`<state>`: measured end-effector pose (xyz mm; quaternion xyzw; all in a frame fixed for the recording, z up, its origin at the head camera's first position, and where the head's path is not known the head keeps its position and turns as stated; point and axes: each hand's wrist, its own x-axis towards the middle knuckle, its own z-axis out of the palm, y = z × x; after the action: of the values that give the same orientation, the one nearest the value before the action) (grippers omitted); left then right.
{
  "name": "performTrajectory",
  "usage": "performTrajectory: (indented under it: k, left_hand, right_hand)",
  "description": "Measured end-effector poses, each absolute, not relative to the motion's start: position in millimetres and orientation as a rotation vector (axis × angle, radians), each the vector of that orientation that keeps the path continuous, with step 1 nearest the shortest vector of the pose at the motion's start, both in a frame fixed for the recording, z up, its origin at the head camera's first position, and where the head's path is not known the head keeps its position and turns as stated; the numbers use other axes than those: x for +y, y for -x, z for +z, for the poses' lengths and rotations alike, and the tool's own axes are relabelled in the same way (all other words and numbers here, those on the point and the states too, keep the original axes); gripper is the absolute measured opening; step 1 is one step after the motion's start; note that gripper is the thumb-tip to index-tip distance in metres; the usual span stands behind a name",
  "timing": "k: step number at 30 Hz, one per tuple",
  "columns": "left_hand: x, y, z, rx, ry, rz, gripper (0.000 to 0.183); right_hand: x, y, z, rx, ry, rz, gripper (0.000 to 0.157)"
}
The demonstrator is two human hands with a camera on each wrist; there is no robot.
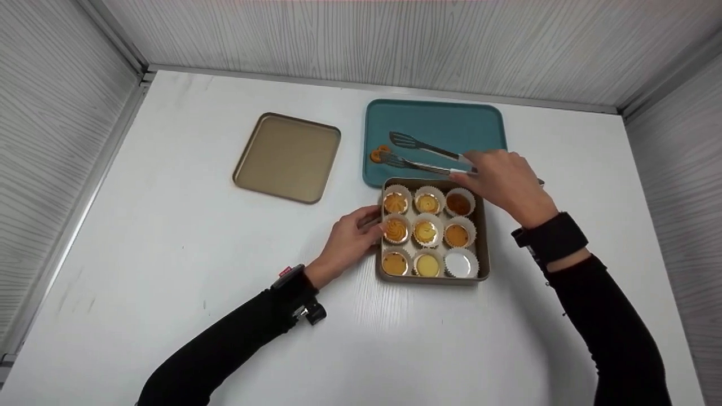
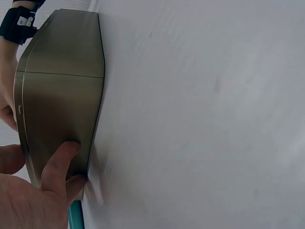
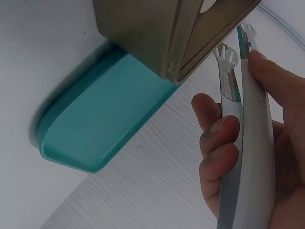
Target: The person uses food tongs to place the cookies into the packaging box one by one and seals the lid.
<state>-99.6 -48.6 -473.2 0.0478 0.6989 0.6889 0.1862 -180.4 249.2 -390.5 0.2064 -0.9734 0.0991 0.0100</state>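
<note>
A gold square tin (image 1: pixel 433 280) holds rows of white paper cups (image 1: pixel 461 264) with baked cookies (image 1: pixel 427 231) in them. The front right cup shows only its white inside. At the tin's left side my left hand (image 1: pixel 351 241) grips the wall, thumb at the rim and fingers against the outside. My right hand (image 1: pixel 502 177) holds a pair of tongs (image 1: pixel 430 167) by the pale handles, above the tin's far edge. Their slotted heads are spread apart over a teal tray (image 1: pixel 451 117). The lower head is beside a few small brown cookies (image 1: pixel 375 156) on that tray.
Left of the teal tray lies a shallow gold square lid or tray (image 1: pixel 287 159). Everything stands on a white table (image 1: pixel 186 254). Wood-patterned panels (image 1: pixel 366 39) rise behind it and on both sides.
</note>
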Motion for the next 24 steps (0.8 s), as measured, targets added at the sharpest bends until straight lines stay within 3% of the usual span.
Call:
performTrajectory:
  k: [24]
  left_hand:
    - [-47.9,99.3,-474.0,2.007,-0.143,1.922,0.05]
  right_hand:
    - [229.4,211.9,-403.5,-3.067,-0.664,0.273,0.046]
